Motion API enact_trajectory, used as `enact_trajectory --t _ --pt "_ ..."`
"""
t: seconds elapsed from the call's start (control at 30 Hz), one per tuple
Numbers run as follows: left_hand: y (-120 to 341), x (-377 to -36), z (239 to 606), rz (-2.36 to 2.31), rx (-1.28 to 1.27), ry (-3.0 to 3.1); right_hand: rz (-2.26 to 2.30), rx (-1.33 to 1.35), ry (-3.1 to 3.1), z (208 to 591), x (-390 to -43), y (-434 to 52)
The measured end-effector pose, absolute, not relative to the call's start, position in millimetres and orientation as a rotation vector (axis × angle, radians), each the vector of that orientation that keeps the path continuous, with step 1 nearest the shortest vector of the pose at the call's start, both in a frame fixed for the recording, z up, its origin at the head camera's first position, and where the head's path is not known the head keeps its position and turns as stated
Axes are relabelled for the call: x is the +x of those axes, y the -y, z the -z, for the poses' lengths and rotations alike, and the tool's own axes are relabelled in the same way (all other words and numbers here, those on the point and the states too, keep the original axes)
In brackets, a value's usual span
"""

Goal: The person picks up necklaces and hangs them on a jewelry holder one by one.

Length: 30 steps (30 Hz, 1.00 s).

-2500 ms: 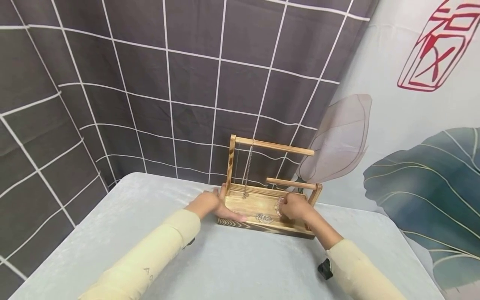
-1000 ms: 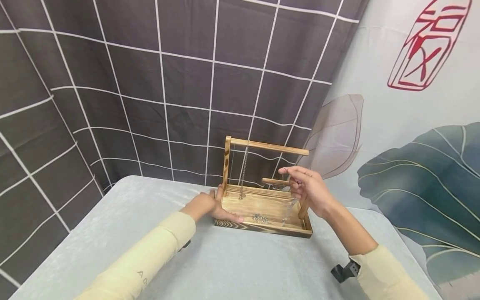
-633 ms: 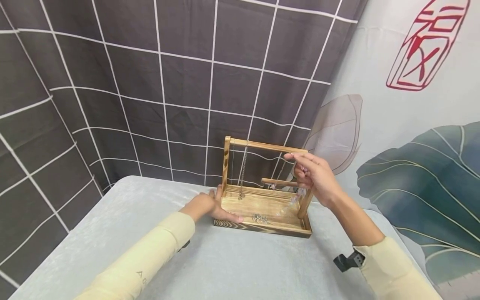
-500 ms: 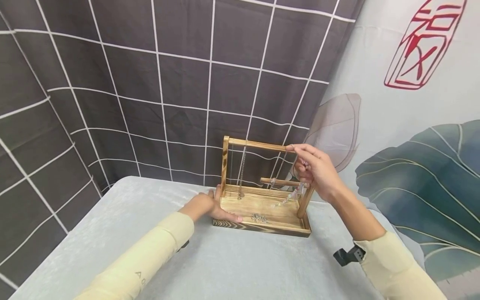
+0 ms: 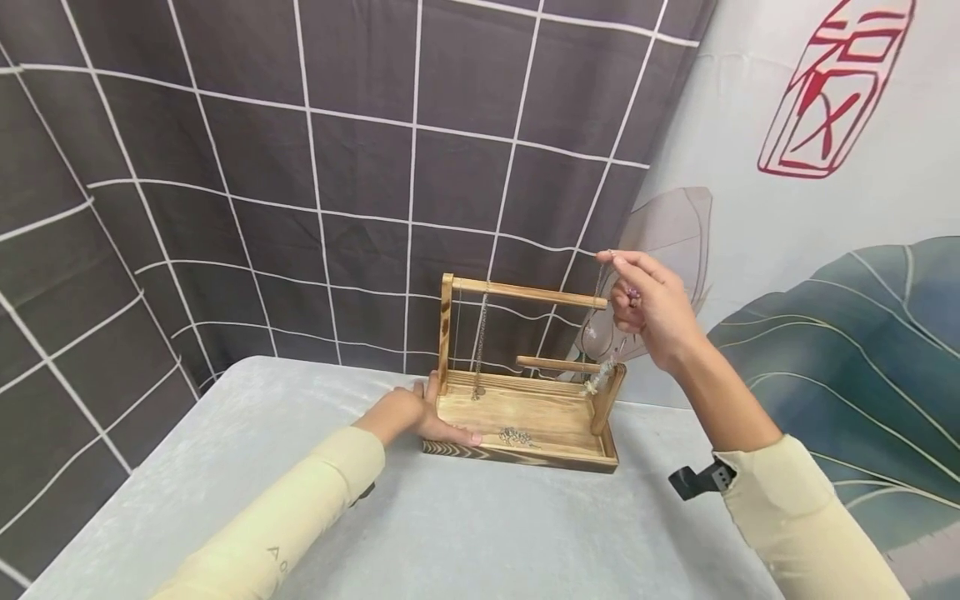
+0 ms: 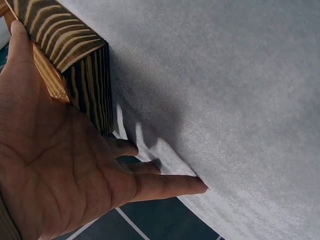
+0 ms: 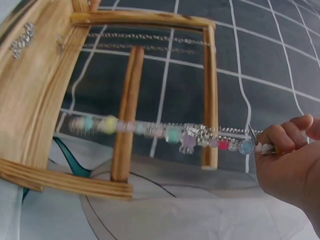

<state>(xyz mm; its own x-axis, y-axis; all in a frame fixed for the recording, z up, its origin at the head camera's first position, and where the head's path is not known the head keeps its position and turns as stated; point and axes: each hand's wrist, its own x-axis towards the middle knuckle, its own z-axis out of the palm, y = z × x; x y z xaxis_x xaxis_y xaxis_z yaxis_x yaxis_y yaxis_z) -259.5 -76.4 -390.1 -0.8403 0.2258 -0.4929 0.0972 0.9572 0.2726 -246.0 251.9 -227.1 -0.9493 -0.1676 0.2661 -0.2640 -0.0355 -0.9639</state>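
Note:
A wooden jewelry stand [image 5: 532, 412] with a tray base and two bars sits on the cloth. Across its left end lies my left hand [image 5: 429, 419], thumb on the front rim; the left wrist view shows straight fingers beside the striped corner [image 6: 85, 65]. My right hand [image 5: 656, 312] is raised right of the upper bar [image 5: 540, 293]. Thumb and index fingertip pinch a fine silver chain [image 7: 232, 130], hanging by the bar's free end. From the other, curled fingers dangles a pastel beaded bracelet [image 7: 173, 135]. Whether the chain touches the bar cannot be told.
Another silver chain [image 5: 481, 333] hangs near the upper bar's left end. A small heap of silver chain [image 5: 516, 436] lies in the tray. The shorter lower bar [image 5: 555, 363] extends left from the right post [image 5: 609, 400]. A gridded dark curtain [image 5: 367, 167] stands behind.
My right hand has risen from the tray to above the upper bar's right end, lifting the bracelet and chain, and lately shifted right. My left hand keeps its place on the stand.

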Motion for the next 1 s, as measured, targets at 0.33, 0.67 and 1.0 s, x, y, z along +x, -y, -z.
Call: enact_trajectory --t 0.33,0.67,1.0 --pt "75 -259 389 -0.337 0.237 -2.529 -2.17 0.445 2.045 208 -256 -262" --pt "78 -261 388 -0.334 0.262 -2.542 -2.182 0.371 1.92 181 -272 -260" --pt "77 -260 388 -0.365 0.26 -2.54 -2.104 0.277 1.927 171 -281 -261"
